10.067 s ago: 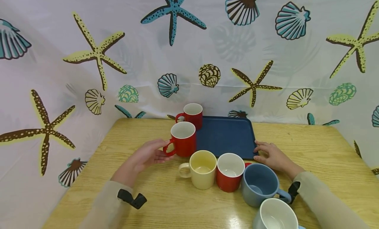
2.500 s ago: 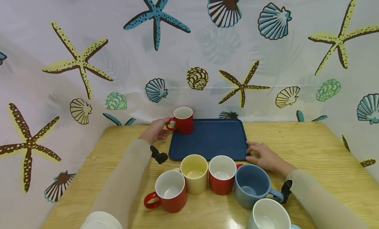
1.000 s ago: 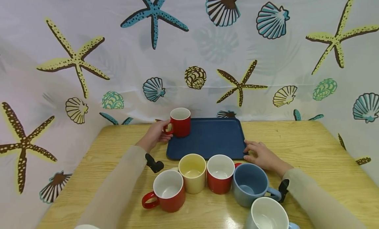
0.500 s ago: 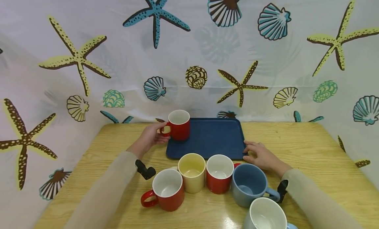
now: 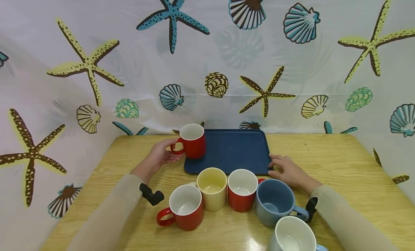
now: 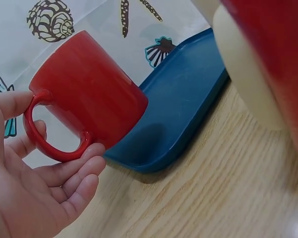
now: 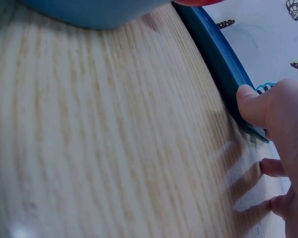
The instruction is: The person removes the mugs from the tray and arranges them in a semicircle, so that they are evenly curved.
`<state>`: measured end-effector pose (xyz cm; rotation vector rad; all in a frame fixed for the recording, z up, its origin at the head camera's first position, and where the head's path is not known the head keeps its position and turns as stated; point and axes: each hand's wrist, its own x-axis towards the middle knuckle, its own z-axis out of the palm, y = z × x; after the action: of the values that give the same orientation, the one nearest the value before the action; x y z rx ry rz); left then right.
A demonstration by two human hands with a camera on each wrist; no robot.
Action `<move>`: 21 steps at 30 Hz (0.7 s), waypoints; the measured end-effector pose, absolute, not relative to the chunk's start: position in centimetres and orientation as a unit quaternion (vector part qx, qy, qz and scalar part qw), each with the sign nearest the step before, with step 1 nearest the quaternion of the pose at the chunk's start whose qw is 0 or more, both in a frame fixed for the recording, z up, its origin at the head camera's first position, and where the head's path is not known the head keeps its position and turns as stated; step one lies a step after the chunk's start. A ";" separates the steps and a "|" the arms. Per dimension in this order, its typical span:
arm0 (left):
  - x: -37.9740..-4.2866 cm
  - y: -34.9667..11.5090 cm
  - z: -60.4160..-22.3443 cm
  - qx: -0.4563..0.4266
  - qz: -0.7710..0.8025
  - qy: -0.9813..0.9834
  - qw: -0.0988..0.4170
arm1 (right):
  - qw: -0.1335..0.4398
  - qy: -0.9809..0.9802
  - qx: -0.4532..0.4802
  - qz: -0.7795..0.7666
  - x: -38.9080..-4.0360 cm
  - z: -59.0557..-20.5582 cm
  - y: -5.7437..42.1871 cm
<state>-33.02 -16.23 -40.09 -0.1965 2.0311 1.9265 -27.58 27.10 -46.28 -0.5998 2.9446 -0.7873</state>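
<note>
My left hand pinches the handle of a red mug with a white inside. The mug hangs over the left end of the dark blue tray, its shadow falling on the tray in the left wrist view. At the tray's near right corner is my right hand; its thumb presses the rim, while other fingertips rest on the table. Part of its index finger is hidden. Closer to me stand a second red mug, a yellow mug and a third red mug.
Right of those mugs stands a blue mug, close to my right wrist. A pale mug with a light blue handle is cut off by the lower frame edge. Behind the wooden table hangs a shell-patterned cloth.
The held red mug has moved from the tray's back left toward me and slightly left. The second red mug, in my left hand ten seconds ago, now stands beside the yellow one. My right hand stays.
</note>
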 end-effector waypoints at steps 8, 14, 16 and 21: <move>-31.6 -17.4 -40.1 -0.059 0.683 0.709 0.167 | 0.028 0.949 -0.185 -0.253 -27.6 -46.2 27.1; -30.6 -18.6 -40.1 -0.049 0.678 0.714 0.167 | 0.030 0.950 -0.184 -0.250 -27.6 -46.1 27.0; -30.2 -19.0 -40.1 -0.046 0.681 0.711 0.167 | 0.028 0.950 -0.184 -0.250 -27.6 -46.0 27.0; -29.1 -19.9 -40.4 -0.038 0.682 0.711 0.166 | 0.029 0.949 -0.185 -0.253 -27.6 -46.1 27.0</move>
<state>-29.08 -19.90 -40.37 -0.1069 2.0257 1.9424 -27.57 26.97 -46.10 -0.5711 2.9275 -0.7798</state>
